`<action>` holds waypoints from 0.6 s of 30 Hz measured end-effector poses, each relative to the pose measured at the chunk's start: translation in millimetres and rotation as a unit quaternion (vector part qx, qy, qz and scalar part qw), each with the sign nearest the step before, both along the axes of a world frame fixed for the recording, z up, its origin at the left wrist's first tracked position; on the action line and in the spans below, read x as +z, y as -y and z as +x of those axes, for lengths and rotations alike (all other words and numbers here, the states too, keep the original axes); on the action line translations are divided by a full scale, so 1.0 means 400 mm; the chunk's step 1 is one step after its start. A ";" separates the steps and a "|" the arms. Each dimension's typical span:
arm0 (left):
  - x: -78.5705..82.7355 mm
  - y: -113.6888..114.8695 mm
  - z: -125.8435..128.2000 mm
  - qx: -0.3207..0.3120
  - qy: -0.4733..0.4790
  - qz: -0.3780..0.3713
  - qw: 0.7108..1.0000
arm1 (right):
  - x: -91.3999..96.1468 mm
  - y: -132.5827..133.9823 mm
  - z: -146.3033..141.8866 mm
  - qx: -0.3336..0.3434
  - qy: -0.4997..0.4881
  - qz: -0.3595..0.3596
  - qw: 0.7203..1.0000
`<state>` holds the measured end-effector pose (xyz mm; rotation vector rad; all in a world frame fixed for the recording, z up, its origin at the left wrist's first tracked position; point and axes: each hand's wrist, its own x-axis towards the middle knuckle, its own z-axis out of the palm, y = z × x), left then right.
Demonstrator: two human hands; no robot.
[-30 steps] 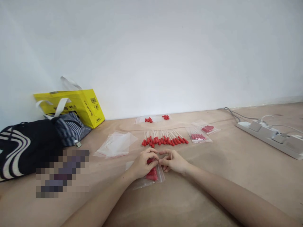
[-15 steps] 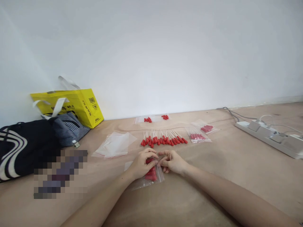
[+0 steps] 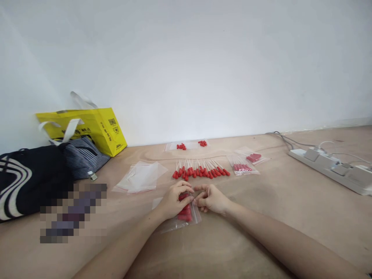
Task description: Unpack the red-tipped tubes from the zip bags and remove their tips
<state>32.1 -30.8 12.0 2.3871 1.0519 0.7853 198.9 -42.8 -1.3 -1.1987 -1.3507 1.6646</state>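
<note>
Head view: both bare forearms reach forward over a tan counter (image 3: pixel 279 217); the hands meet at its middle.
Left hand (image 3: pixel 173 200): fingers (image 3: pixel 183 185) curled shut on the far end of a small clear bag (image 3: pixel 195 217).
Right hand (image 3: pixel 213 198): thumb and forefinger pinched shut on that same far end, tips touching the left hand's tips.
Bag contents: red-capped pieces, bunched together. How many there are is too small to tell.
Bag position: flat on the counter, directly under and just behind both hands, on the person's side of them.
Long axis: runs from the pinched end back toward the person, tilted slightly to the left.
Nearer hand: the left covers more of the bag. The right touches only the top edge.
Row of droppers (image 3: pixel 201 171): red bulbs in a line, clear stems pointing to the wall, just beyond the fingertips and apart from them.
Empty clear bags (image 3: pixel 141 176): loose stack, to the left of the row.
Filled bags (image 3: pixel 243 167): two, to the right of the row.
Far bag (image 3: pixel 190 145): at the foot of the wall, a few red pieces inside.
Power strip (image 3: pixel 334 166): far right, cables trailing back.
Left edge: yellow paper bag (image 3: pixel 95 126), striped pouch (image 3: pixel 83 155), black bag (image 3: pixel 27 180).
Room: plain white wall (image 3: pixel 203 69), even daylight.
</note>
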 end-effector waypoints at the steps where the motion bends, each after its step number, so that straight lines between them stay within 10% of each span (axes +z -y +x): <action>1: 0.000 0.000 0.000 0.001 0.000 0.001 1.000 | 0.000 0.000 0.000 -0.003 0.003 0.000 1.000; 18: -0.001 -0.002 -0.002 -0.002 -0.003 0.007 1.000 | 0.016 0.004 0.000 -0.006 0.036 -0.001 0.999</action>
